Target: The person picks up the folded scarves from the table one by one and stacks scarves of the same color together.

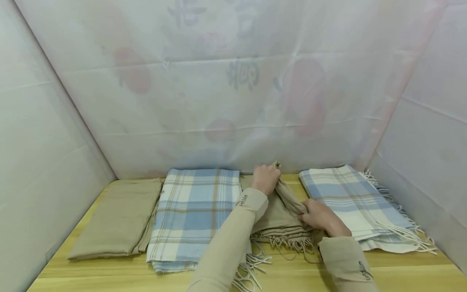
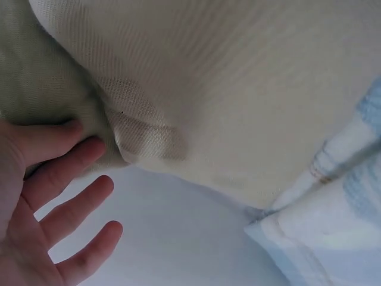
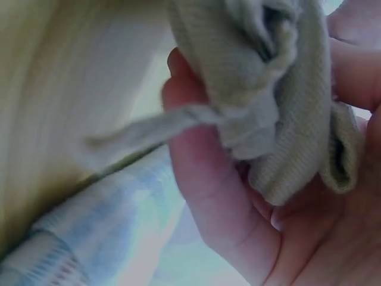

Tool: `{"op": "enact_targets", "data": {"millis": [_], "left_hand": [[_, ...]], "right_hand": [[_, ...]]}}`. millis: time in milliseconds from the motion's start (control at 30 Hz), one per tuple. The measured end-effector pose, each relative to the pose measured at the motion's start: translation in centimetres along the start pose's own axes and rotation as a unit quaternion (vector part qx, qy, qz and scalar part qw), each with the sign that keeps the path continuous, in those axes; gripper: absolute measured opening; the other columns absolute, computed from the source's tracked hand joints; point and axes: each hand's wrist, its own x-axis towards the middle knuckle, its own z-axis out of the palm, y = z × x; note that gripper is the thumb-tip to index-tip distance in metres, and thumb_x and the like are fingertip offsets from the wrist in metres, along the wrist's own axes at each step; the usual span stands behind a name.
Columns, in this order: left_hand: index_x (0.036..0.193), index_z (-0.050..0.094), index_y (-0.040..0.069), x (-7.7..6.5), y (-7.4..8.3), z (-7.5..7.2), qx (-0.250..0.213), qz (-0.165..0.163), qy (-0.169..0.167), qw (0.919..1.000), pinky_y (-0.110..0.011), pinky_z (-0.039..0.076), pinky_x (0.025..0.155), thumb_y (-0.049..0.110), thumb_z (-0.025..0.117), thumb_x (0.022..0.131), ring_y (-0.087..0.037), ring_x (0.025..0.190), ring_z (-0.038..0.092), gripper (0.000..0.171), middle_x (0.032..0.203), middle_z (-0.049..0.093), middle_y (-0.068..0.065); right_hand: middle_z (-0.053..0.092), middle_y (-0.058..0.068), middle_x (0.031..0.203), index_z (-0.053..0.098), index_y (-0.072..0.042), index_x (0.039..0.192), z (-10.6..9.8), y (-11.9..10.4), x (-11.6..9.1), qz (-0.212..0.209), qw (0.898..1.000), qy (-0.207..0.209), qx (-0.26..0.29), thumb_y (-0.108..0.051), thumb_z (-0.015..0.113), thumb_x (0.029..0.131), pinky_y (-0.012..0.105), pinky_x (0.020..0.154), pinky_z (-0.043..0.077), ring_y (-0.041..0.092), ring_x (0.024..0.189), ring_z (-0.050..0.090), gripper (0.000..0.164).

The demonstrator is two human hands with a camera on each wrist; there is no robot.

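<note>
A folded beige scarf with a fringed near end lies between two plaid scarves, its right edge lifted. At the far end of that edge, my left hand pinches the cloth, the raised corner standing beside the knuckles. The left wrist view has the thumb and index finger of this hand at the beige cloth, the other fingers spread. Nearer me, my right hand grips the same edge close to the fringe. Several bunched layers of the scarf sit between the right fingers and thumb.
A blue-and-white plaid scarf lies folded left of the beige one. Another plaid scarf is on the right, its fringe along the wall. Farther left is a second folded beige cloth. White sheet walls surround the wooden table.
</note>
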Motion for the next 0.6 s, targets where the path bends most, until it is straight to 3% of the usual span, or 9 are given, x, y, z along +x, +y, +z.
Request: {"op": "enact_targets", "data": {"millis": [233, 600], "left_hand": [[0.105, 0.080, 0.025, -0.5, -1.6, -0.8, -0.005, 0.002, 0.036, 0.9993, -0.040, 0.058, 0.076, 0.019, 0.059, 0.103, -0.020, 0.085, 0.071, 0.021, 0.099, 0.075, 0.003], [0.106, 0.078, 0.022, -0.9, -2.6, -2.6, -0.007, 0.007, 0.090, 0.9959, -0.041, 0.059, 0.072, 0.018, 0.061, 0.101, -0.022, 0.084, 0.072, 0.019, 0.099, 0.075, -0.001]], "right_hand": [[0.054, 0.006, 0.072, 0.065, 0.000, 0.093, -0.8, -1.3, 0.2, -0.002, 1.000, 0.006, 0.019, -0.002, 0.066, 0.090, 0.037, 0.059, 0.044, 0.021, 0.062, 0.050, 0.004], [0.056, 0.005, 0.072, 0.064, -0.003, 0.085, -2.8, -2.1, 0.0, -0.015, 0.999, 0.022, -0.046, -0.005, 0.066, 0.090, 0.037, 0.057, 0.044, 0.019, 0.060, 0.050, 0.005]]}}
